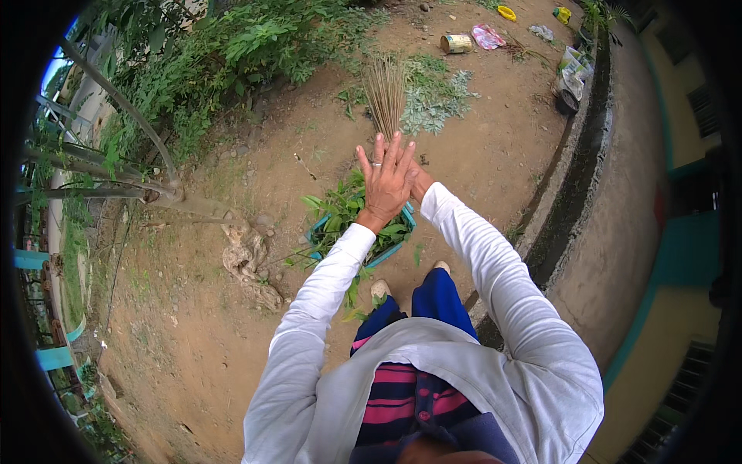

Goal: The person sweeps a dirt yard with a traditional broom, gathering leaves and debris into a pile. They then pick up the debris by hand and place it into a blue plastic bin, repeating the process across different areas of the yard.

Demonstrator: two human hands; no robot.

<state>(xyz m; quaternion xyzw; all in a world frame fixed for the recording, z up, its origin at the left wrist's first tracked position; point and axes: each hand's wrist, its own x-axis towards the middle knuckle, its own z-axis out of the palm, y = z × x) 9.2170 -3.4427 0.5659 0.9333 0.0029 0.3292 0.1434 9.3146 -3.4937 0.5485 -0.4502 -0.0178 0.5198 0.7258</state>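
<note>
My left hand (381, 179) is stretched flat with its fingers apart and a ring on one of them. It lies over my right hand (420, 182), which is mostly hidden behind it. A broom of thin sticks (382, 89) fans out away from me, its narrow end running in under my hands. My right hand appears closed round that end, though its fingers are largely covered. Just below my hands, a teal container (386, 254) full of green leafy cuttings (336, 215) stands on the ground near my feet.
Grey-green cut leaves (437, 104) lie beside the broom. Farther off are a rusty can (456, 43), a pink-and-white wrapper (488, 36) and a yellow ring (506, 13). A concrete gutter (576, 201) runs along the right. Bushes (255, 46) and a stump (246, 259) are at left.
</note>
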